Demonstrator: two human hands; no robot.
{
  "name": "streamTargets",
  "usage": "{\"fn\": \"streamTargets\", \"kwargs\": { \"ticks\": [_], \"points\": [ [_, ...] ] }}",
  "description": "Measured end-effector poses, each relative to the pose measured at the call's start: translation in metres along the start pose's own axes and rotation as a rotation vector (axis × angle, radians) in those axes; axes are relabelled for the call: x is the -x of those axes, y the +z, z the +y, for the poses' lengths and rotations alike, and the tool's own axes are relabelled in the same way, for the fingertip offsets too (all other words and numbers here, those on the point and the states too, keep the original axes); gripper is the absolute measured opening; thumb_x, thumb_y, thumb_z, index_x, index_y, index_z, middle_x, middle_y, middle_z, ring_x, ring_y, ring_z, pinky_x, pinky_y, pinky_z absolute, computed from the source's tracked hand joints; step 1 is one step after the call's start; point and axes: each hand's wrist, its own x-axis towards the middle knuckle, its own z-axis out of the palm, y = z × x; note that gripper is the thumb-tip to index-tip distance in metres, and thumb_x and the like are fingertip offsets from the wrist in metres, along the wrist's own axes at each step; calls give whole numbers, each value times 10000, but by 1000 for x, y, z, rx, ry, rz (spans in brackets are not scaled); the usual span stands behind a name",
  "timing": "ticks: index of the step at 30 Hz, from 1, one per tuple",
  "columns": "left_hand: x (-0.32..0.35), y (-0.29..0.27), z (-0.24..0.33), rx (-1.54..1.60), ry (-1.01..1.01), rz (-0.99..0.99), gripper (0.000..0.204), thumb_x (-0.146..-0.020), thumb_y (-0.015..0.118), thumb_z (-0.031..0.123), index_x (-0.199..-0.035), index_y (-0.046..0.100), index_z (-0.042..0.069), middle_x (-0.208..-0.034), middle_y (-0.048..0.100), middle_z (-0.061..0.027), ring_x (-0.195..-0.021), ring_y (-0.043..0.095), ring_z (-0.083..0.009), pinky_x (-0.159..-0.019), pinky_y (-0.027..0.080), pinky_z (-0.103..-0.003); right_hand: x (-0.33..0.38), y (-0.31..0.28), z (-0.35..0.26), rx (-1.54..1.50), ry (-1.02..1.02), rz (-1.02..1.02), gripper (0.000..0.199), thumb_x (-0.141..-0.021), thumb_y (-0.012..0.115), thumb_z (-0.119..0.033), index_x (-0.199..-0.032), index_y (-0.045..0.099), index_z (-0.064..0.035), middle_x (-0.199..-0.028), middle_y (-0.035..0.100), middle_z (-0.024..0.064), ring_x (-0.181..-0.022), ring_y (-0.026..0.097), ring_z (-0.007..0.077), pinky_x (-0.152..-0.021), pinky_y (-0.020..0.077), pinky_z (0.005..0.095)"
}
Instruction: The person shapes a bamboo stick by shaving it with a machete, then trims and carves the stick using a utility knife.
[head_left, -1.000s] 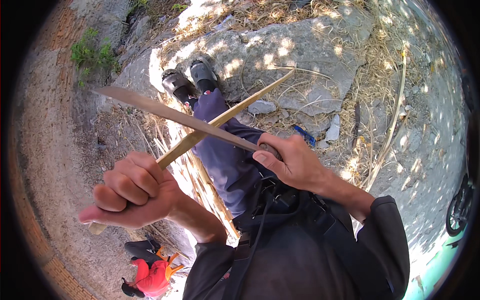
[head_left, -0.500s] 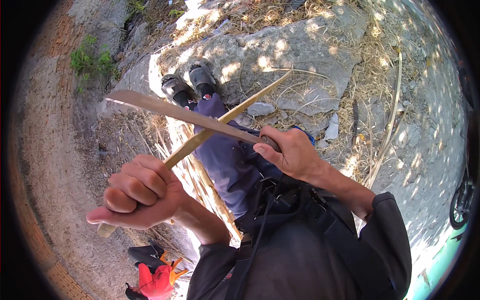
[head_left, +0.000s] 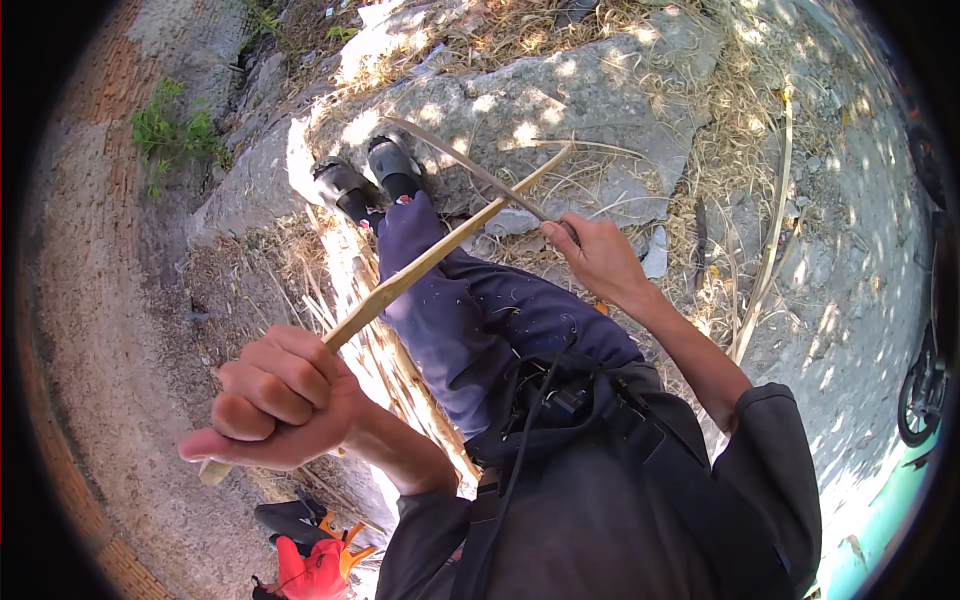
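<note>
In my left hand point(head_left: 285, 400) I grip a long, pale wooden stick point(head_left: 425, 262) near its lower end, a short butt of which sticks out below my fist. The stick slants up and away to the right, its far end narrower. My right hand point(head_left: 603, 258) is closed round the dark handle of a machete point(head_left: 455, 157). That long blade points up and left, crossing the stick near its far end; whether the edge touches the wood I cannot tell.
Split wooden strips point(head_left: 400, 370) lie in a pile beside my left leg. Curly shavings point(head_left: 745, 130) litter the rock slab point(head_left: 610, 100) past my shoes point(head_left: 340, 180). A red and black item with orange parts point(head_left: 315, 565) lies lower left. A wheel point(head_left: 918, 398) shows at the right rim.
My right hand has moved away and slightly to the right, carrying the machete along the stick toward its far end. The blade has turned to point more upward. My left hand has barely moved.
</note>
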Motion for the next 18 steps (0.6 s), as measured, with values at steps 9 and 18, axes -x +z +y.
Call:
{"fn": "streamTargets", "kwargs": {
  "ticks": [9, 18],
  "points": [
    [-9, 0, -5, -42, -8, -12, 620, -1148, 233, 561, -626, 168, 235, -438, 179, 104, -355, 142, -1, -347, 131, -207, 41, -8, -83, -305, -253, -156, 471, -1050, 599, -508, -979, 647, -44, -602, 572, 138, -523, 593, 331, -523, 437, 411],
    [-1, 5, 1, 10, -21, -54, 625, -1149, 219, 549, -610, 177, 234, -427, 195, 98, -349, 128, -4, -344, 110, -198, 45, -7, -84, -203, -315, -95, 462, -1023, 631, -541, -962, 652, -83, -579, 567, 114, -533, 612, 354, -502, 444, 429]
  ]
}}
